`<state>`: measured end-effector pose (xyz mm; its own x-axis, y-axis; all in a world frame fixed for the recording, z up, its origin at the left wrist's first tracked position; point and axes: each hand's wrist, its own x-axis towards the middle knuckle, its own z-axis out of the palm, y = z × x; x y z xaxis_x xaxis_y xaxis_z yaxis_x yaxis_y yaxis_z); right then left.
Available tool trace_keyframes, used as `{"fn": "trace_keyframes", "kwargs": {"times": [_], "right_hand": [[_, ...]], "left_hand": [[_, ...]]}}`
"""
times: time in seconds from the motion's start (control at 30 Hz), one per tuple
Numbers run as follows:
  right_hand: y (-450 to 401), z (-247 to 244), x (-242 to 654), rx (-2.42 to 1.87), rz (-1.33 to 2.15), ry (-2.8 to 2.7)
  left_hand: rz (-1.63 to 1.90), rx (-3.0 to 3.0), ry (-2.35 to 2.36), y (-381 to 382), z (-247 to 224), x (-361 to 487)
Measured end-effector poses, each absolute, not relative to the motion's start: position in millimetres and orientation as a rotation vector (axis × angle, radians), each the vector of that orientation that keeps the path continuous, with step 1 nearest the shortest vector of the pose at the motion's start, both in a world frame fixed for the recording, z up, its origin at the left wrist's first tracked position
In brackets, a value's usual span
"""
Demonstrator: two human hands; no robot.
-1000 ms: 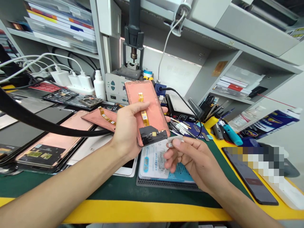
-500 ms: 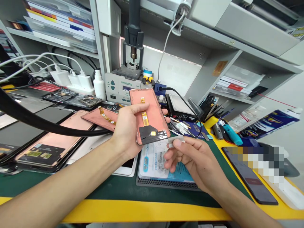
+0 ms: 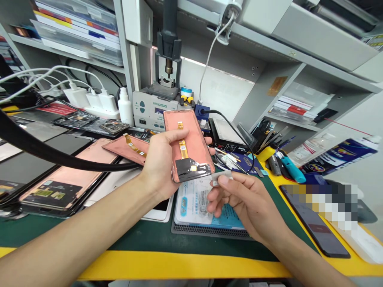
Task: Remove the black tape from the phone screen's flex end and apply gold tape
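Note:
My left hand [image 3: 163,163] grips a phone display panel [image 3: 191,133] with a pink-copper back, its fingers reaching across the back. A yellow flex cable [image 3: 182,143] runs down the panel to a patch of black tape [image 3: 187,169] near its lower end. My right hand [image 3: 245,205] pinches a small silvery strip [image 3: 222,177] between thumb and forefinger. The strip sits just off the panel's lower right corner, and I cannot tell whether they touch.
Several similar panels [image 3: 67,191] lie on the green bench mat [image 3: 143,235] to the left. A printed blue-and-white card [image 3: 194,209] lies under my hands. A dark phone [image 3: 311,221] lies at right. A thick black cable [image 3: 44,155] crosses the left side.
The panel in my left hand has tilted and dropped a little, mostly in the earlier half second. My right hand and the strip have barely moved.

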<state>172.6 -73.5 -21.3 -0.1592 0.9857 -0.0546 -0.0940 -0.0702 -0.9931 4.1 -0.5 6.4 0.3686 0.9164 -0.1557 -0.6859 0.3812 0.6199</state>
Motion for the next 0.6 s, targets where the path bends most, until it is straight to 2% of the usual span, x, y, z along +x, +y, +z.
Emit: {"fn": "trace_keyframes", "kwargs": {"times": [0.5, 0.6], "right_hand": [[-70.0, -22.2, 169.0, -1.051, 1.447, -1.217], [-64.3, -16.4, 177.9, -1.068, 1.22, -1.307]], "left_hand": [[1.163, 0.592, 0.677, -4.9, 13.1, 5.2], [1.255, 0.652, 0.746, -3.6, 12.9, 5.5]]}}
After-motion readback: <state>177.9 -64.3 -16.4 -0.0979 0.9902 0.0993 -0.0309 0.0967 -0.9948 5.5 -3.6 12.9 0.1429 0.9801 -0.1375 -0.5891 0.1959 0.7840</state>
